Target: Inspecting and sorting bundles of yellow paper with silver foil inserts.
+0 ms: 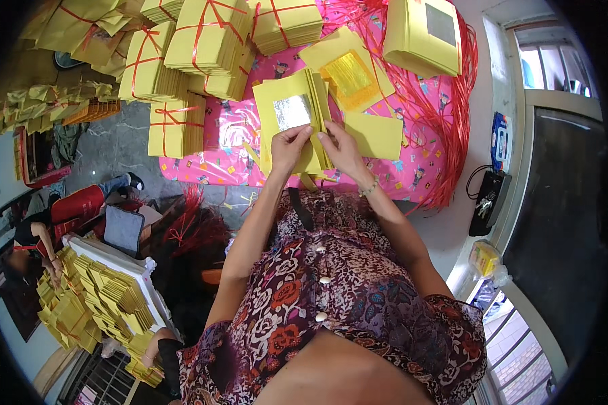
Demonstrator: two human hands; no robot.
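paper sheets (287, 88), yellow, one with a shiny silver square (292, 112)

Bundles (199, 50) left of the paper sheets (280, 91) on the table (219, 158)

My left hand (288, 150) hides a lower corner of the silver square (292, 110), and the sheets between it and my right hand (342, 150) are too thin to count. The top edge crops the tall yellow stack (415, 40). My blouse (331, 270) covers the lap beneath; the pink cover's (206, 169) figures are too small to read.
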